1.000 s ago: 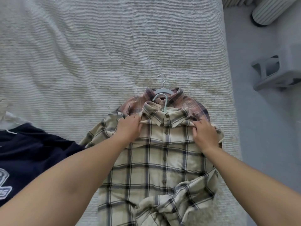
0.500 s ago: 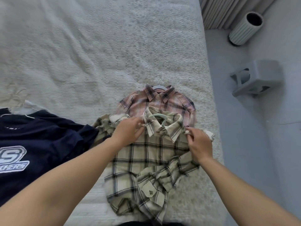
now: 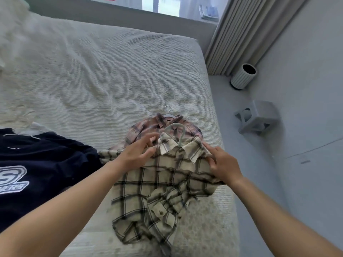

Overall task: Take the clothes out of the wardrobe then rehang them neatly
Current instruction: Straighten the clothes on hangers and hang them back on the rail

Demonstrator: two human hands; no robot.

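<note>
A cream plaid shirt [image 3: 163, 182] lies crumpled on the bed [image 3: 92, 80] near its right edge, with a mint hanger [image 3: 175, 126] in its collar. It overlaps a pink plaid shirt [image 3: 148, 127], whose white hanger hook [image 3: 168, 109] pokes out at the top. My left hand [image 3: 137, 154] hovers over the cream shirt's left shoulder, fingers spread and blurred. My right hand [image 3: 222, 164] grips the fabric at the right shoulder. A navy sweatshirt [image 3: 46, 164] with a white logo lies at the left.
The bed's right edge runs close beside the shirts. On the grey floor to the right stand a grey stool [image 3: 258, 117] and a ribbed white cylinder [image 3: 243, 76]. A pleated curtain [image 3: 241, 34] hangs at the back right.
The cream shirt has slid down and bunched up, uncovering more of the pink shirt. My left hand's fingers have come apart. The view has tilted up toward the window.
</note>
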